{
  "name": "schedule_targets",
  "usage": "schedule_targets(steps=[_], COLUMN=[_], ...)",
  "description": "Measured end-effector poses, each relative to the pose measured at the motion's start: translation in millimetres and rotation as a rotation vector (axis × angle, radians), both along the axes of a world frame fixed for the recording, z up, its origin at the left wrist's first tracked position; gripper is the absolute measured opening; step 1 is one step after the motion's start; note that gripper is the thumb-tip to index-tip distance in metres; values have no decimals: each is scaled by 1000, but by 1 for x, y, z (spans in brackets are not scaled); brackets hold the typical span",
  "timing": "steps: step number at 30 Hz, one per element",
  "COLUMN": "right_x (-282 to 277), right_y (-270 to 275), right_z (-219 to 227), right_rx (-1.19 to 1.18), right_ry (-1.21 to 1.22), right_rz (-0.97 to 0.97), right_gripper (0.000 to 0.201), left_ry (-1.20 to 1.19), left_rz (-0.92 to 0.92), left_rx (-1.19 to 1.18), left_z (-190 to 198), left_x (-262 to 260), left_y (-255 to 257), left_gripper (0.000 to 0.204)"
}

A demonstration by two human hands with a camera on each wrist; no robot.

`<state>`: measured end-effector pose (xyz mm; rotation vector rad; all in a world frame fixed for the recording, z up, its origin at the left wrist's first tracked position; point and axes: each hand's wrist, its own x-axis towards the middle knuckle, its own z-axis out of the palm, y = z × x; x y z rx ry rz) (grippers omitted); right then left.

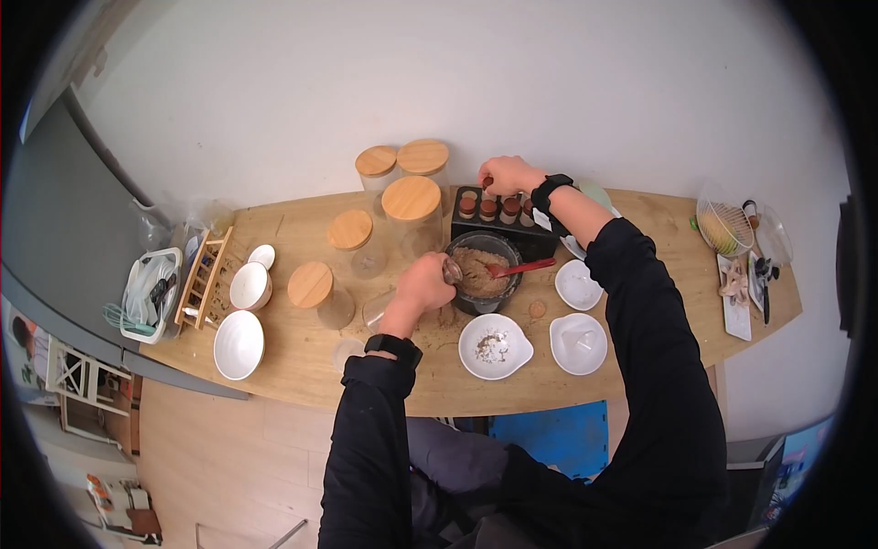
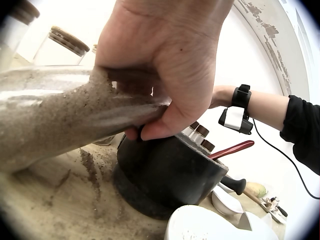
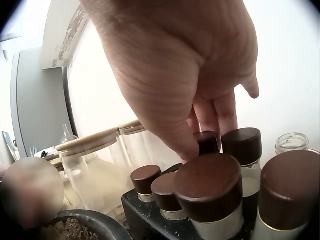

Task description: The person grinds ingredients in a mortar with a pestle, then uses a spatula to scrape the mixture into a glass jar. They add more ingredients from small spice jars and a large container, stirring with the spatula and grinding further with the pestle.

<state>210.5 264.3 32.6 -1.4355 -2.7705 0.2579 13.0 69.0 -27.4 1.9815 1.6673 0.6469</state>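
Observation:
My left hand [image 1: 426, 282] grips a long clear glass jar [image 2: 55, 120] of brown powder. The jar lies tilted, its mouth end close beside the rim of a black pot [image 2: 165, 172]. Brown crumbly material [image 1: 476, 267] fills much of the pot, and a red-handled utensil [image 1: 529, 266] leans in it. Over the back row of a black rack [image 1: 512, 242], my right hand [image 1: 512, 174] pinches the dark brown cap [image 3: 207, 142] of a small jar, fingertips partly hidden in the right wrist view. Other brown-capped jars [image 3: 207, 187] stand around it.
Wooden-lidded glass jars [image 1: 412, 201] stand left of the pot. White bowls [image 1: 494, 348] sit in front and to the right, one with powder. At the left are more bowls [image 1: 240, 346], a wooden rack [image 1: 203, 279] and a white basket [image 1: 146, 316]. Loose powder [image 2: 92, 170] lies on the table.

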Motion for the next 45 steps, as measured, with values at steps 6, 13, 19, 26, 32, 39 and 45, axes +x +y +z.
schedule_targets(steps=[6,13,19,26,32,39,45], right_x=[-4,17,70,81,57,48,46], right_y=[-6,-57,-164,-206,-196,-199,-207], right_z=[9,24,28,-30,-57,-47,-28], right_rx=[-7,262,241,-324,-671,-434,-161], right_ry=[-78,413,563,974,1522,1540,1264], right_rz=[-45,109,-70,-534,-602,-587,-442], right_gripper=[39,39,39,43,27,24,22], left_ry=[-10,-42,22,31,38,49,44], left_rz=[-10,-9,-50,-21,-14,19,-1], left_rx=[-11,-3,-88,-104,-42,-65,-149], left_z=[1,-8,-2,5,3,7,10], left_x=[0,-2,-3,-1,0,1,-1], left_y=[1,3,3,-2,-3,-5,-3], left_gripper=[20,19,28,27,22,22,28])
